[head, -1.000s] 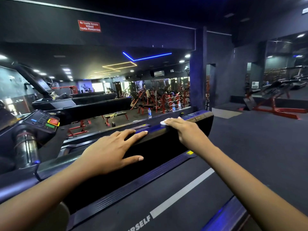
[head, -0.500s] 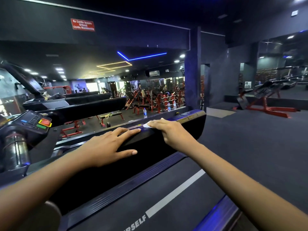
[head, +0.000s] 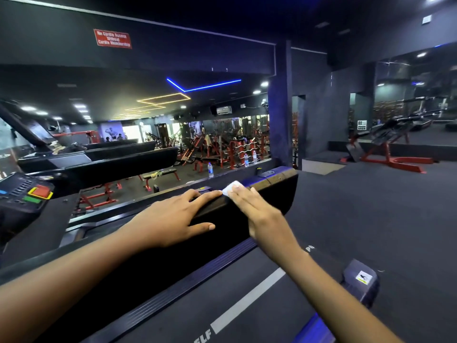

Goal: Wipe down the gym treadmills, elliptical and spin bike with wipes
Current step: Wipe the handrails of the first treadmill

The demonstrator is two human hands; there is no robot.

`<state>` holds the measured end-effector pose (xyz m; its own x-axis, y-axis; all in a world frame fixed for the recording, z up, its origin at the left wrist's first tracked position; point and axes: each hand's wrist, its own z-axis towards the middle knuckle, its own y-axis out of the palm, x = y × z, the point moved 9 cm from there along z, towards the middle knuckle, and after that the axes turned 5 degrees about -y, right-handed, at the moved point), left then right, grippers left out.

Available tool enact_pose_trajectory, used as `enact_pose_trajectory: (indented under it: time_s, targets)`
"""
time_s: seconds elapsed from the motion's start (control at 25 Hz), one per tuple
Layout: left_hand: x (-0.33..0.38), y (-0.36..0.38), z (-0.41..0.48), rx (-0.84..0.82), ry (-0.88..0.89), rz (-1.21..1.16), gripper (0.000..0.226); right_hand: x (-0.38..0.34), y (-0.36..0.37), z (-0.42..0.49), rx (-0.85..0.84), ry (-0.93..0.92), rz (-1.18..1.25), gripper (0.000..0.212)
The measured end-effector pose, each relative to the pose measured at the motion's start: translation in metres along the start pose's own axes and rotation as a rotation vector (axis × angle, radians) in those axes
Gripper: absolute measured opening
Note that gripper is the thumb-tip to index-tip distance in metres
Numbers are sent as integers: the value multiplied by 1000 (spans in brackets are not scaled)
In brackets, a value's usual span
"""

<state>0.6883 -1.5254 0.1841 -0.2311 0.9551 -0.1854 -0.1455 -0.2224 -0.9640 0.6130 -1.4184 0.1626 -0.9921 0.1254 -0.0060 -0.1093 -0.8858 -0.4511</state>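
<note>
The wipe [head: 231,188] is lying on the treadmill hood [head: 277,191]. It looks limp and light, so I am pressing it under the straight fingers of my right hand [head: 257,209]. My left hand [head: 170,219] is resting flat beside it.

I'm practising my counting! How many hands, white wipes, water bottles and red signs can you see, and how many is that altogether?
Hands: 2, the left hand and the right hand
White wipe: 1
Water bottles: 3
Red sign: 1
Total: 7
</note>
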Motion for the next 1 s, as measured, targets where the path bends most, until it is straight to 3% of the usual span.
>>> enact_pose_trajectory:
  time_s: [0.08,0.28,0.44,0.48,0.64,0.84,1.0]
  targets:
    - [-1,0,0,0,2,-6,69,3,1,-9,59,-61,-17,63]
    - [0,0,-2,17,26,-19,70,88,-18,-14,160,141,-116,68]
    - [0,-1,-3,12,23,-7,72,128,-30,-8,162,297,-119,56]
    - [1,-1,-3,10,24,-1,72,121,-28,1,141,276,-95,52]
    - [0,-1,-2,15,26,12,72,66,2,28,-126,-83,-46,52]
    - [1,-1,-3,33,34,24,70,128,-13,23,-179,72,-102,53]
    - [3,-1,-3,20,37,24,72,158,-26,14,-123,213,-65,56]
